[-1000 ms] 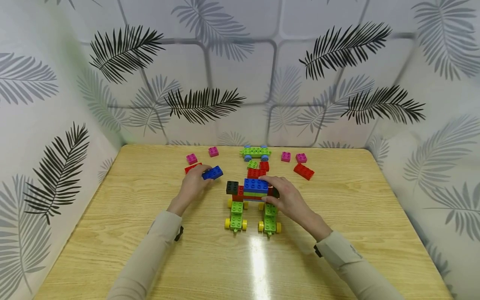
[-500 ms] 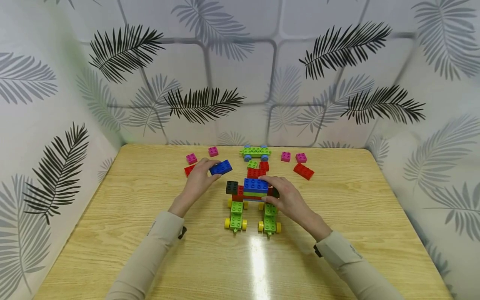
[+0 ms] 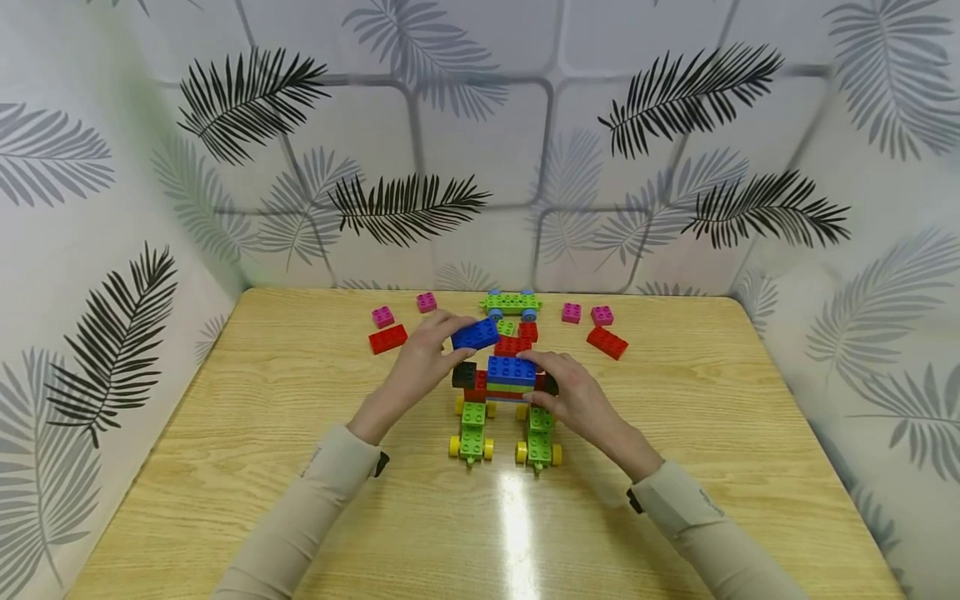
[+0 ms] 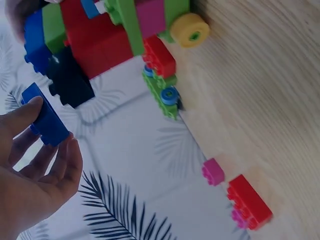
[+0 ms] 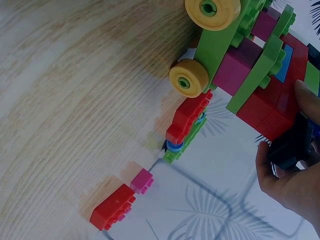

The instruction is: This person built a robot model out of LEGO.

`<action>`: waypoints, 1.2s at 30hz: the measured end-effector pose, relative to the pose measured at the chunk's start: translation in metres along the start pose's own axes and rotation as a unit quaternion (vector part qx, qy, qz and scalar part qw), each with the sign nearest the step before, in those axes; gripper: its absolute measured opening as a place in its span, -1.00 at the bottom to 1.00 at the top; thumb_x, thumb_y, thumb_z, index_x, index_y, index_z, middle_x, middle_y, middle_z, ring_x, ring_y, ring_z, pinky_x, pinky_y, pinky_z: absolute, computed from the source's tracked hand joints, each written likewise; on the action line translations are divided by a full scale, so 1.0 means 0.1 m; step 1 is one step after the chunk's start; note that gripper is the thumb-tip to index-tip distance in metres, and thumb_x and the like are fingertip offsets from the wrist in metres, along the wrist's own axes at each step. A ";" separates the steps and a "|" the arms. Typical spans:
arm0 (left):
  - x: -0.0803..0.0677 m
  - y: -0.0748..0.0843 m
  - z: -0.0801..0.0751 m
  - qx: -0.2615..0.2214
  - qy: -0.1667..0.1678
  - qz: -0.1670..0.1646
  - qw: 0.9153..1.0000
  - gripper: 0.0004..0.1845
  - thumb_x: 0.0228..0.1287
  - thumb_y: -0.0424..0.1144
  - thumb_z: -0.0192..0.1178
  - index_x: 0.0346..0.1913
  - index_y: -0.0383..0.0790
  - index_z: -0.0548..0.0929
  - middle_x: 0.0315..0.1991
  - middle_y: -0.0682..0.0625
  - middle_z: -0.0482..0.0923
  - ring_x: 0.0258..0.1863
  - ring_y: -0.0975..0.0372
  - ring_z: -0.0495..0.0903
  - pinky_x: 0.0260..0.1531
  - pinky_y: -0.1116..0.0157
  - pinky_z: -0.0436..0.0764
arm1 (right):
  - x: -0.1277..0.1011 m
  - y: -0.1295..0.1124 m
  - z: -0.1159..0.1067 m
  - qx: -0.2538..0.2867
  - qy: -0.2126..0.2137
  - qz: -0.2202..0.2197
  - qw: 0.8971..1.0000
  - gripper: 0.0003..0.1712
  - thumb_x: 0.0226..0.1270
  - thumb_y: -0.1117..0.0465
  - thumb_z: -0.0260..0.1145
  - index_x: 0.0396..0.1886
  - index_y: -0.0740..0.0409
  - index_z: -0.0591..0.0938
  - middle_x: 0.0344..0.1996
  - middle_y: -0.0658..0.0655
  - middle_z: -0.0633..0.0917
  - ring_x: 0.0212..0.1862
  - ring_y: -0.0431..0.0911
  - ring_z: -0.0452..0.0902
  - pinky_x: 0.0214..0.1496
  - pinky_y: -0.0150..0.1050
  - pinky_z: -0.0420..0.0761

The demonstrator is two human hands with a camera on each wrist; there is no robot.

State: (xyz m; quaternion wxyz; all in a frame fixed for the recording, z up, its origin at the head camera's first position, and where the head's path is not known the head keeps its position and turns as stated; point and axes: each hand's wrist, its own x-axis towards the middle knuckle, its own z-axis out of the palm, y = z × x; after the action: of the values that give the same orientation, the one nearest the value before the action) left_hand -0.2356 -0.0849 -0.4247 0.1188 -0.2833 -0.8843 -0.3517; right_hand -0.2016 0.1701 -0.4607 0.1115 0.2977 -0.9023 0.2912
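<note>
At the table's centre, the brick model [image 3: 504,385] is gripped by the right hand [image 3: 573,393]; at eleven o'clock a blue brick [image 3: 475,334] is pinched by the left hand [image 3: 422,367] (held above the table). Misaligned studs could let it slip off.

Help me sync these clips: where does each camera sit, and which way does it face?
Head: worn high, faces down at the table; both hands and sleeves show.
Left wrist: low, sideways; left hand pinches a blue brick.
Right wrist: low, sideways; right hand grips the brick vehicle.
All three share that vehicle.
</note>
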 end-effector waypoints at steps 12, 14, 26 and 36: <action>0.01 0.29 0.09 -0.010 -0.057 0.079 0.995 -0.58 0.25 -0.26 0.29 0.18 -0.20 0.58 -0.06 -0.06 0.49 -0.08 0.14 0.49 -0.08 0.22 0.59 | 0.02 0.01 0.01 0.007 0.018 -0.006 1.000 -0.33 0.08 0.27 0.50 0.22 0.25 0.49 0.00 0.17 0.65 -0.04 0.10 0.54 0.03 -0.02 0.55; 0.02 0.30 0.10 -0.002 -0.063 0.086 0.994 -0.57 0.24 -0.26 0.30 0.18 -0.20 0.58 -0.06 -0.05 0.49 -0.09 0.16 0.48 -0.09 0.24 0.59 | 0.02 0.01 0.01 0.006 0.018 -0.005 1.000 -0.33 0.08 0.27 0.50 0.22 0.24 0.48 -0.03 0.16 0.65 -0.06 0.07 0.53 0.02 -0.04 0.55; 0.04 0.33 0.11 0.019 -0.087 0.084 0.993 -0.56 0.21 -0.27 0.33 0.17 -0.17 0.58 0.00 -0.06 0.49 -0.01 0.11 0.47 0.02 0.20 0.56 | 0.01 -0.01 0.00 0.000 0.014 0.020 1.000 -0.26 0.06 0.25 0.51 0.25 0.25 0.41 -0.11 0.14 0.63 -0.10 0.00 0.52 0.00 -0.06 0.57; 0.05 0.31 0.15 0.013 -0.096 0.078 0.992 -0.60 0.23 -0.26 0.32 0.14 -0.19 0.59 0.04 -0.05 0.50 0.06 0.11 0.45 0.08 0.17 0.52 | 0.01 -0.02 0.00 0.015 0.014 0.033 0.999 -0.14 0.04 0.30 0.52 0.33 0.18 0.31 -0.16 0.14 0.60 -0.13 -0.02 0.52 -0.01 -0.04 0.57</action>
State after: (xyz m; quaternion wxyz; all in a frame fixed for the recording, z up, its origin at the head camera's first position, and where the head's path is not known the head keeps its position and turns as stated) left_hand -0.2215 -0.0546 -0.4163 0.0641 -0.3826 -0.8711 -0.3011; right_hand -0.2012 0.1688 -0.4597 0.1100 0.2652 -0.9057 0.3119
